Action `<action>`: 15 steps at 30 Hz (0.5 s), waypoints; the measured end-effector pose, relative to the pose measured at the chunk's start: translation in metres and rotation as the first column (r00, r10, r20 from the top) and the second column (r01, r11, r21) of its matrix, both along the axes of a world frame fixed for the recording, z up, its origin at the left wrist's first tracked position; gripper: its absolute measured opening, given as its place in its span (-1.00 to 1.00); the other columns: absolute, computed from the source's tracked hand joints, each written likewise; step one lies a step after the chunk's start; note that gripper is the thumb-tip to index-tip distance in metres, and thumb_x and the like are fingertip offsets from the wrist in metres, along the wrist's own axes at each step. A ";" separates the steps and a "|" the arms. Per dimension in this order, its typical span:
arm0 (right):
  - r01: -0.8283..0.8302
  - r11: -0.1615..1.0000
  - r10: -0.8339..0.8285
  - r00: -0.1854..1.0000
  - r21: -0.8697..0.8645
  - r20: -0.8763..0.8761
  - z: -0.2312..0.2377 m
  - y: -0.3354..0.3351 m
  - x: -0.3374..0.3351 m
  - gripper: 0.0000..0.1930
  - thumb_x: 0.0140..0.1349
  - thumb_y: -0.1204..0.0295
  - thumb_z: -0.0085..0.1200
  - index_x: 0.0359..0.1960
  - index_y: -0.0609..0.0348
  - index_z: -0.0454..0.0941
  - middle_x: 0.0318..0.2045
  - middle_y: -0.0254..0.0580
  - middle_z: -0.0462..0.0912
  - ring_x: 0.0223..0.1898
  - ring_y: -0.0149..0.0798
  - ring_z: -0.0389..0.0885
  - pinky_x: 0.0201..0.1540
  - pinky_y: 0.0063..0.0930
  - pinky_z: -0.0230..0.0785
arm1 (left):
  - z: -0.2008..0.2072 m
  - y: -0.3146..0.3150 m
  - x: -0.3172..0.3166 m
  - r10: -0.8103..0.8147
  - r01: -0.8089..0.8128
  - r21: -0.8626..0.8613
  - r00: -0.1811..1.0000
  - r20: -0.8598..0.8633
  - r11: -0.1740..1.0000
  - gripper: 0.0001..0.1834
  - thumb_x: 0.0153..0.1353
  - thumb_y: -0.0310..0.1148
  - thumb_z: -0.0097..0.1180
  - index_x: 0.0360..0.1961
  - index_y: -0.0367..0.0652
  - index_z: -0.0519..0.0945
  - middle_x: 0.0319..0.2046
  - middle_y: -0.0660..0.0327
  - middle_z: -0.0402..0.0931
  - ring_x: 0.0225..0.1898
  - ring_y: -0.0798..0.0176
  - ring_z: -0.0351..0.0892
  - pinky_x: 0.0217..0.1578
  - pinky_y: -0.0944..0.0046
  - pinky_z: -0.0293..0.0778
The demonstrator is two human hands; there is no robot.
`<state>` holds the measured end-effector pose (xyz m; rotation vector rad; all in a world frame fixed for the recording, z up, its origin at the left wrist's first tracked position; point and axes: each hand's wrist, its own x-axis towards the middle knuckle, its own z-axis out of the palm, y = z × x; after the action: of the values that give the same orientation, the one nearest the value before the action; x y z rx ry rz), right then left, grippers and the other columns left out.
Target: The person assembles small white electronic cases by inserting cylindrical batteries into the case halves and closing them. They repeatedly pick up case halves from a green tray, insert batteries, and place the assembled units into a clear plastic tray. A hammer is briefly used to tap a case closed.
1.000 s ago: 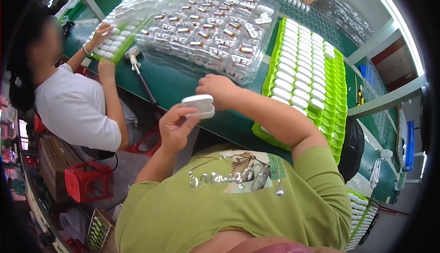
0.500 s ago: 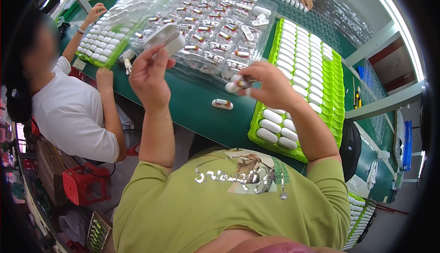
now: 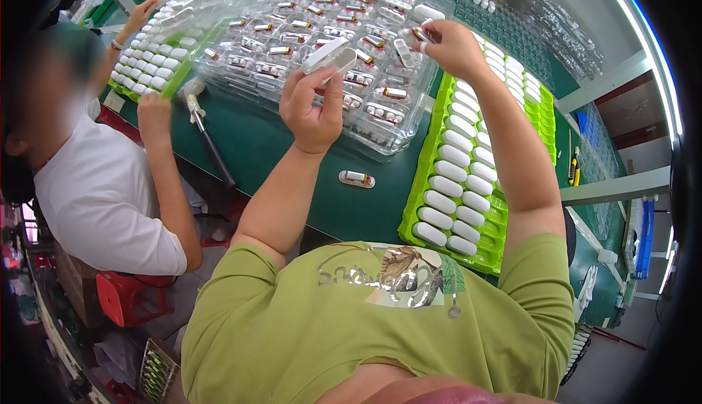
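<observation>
My left hand (image 3: 316, 108) is raised over the front of a clear plastic tray (image 3: 376, 143), pinching a white oval plastic shell (image 3: 326, 54); a second shell piece sits close beside it. Over the tray's right side, my right hand (image 3: 455, 44) grips a small white part with a dark, shiny insert (image 3: 420, 35), partly covered by my fingers. The tray's pockets hold many white oval pieces with red-and-silver innards. One such open assembly (image 3: 357, 179) lies alone on the green table (image 3: 329, 210), below my left hand.
A lime-green tray (image 3: 412, 223) with rows of white oval cases stands at right, under my right forearm. A black-handled mallet (image 3: 214, 149) lies at left, beside a co-worker (image 3: 110, 192) and another green tray (image 3: 174, 91). A yellow cutter (image 3: 574, 166) lies far right.
My right hand has moved up and away, over the tray's far right side. My left hand has shifted right with the shell. The co-worker's far hand now lifts a white piece.
</observation>
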<state>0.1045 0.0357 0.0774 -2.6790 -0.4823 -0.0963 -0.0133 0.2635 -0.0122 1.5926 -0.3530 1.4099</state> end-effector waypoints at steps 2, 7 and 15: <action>0.049 0.997 -0.047 0.998 -0.060 0.033 0.001 0.022 0.022 -0.56 0.10 0.10 0.30 -0.11 0.16 0.66 -0.29 -0.11 0.68 -0.24 -0.16 0.62 -0.12 -0.32 0.43 | 0.001 0.003 -0.001 0.003 -0.003 0.019 1.000 -0.006 1.000 -0.85 0.15 -0.52 0.31 -0.24 -0.24 0.66 -0.34 0.11 0.59 -0.44 0.28 0.58 -0.55 0.42 0.51; 0.139 0.983 -0.119 0.979 -0.122 0.163 -0.017 0.053 0.063 -0.48 0.11 0.11 0.25 0.07 0.08 0.60 -0.06 -0.02 0.68 0.00 -0.01 0.64 0.04 -0.24 0.44 | -0.002 0.005 0.001 -0.006 0.008 0.031 0.997 -0.074 0.999 -0.84 0.14 -0.51 0.32 -0.23 -0.23 0.66 -0.32 0.08 0.60 -0.40 0.27 0.60 -0.55 0.42 0.53; 0.071 0.949 -0.131 0.975 0.306 0.180 -0.034 -0.009 0.026 -0.69 0.17 0.27 0.15 -0.12 0.15 0.67 -0.16 -0.09 0.69 -0.11 -0.11 0.64 -0.02 -0.27 0.46 | -0.002 0.006 0.000 0.011 -0.011 0.005 0.996 -0.090 1.000 -0.87 0.17 -0.51 0.30 -0.25 -0.24 0.66 -0.36 0.13 0.58 -0.46 0.31 0.54 -0.53 0.41 0.45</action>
<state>0.1308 0.0268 0.0435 -2.4046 -0.3563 -0.4356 -0.0133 0.2691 -0.0141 1.6586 -0.2947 1.3410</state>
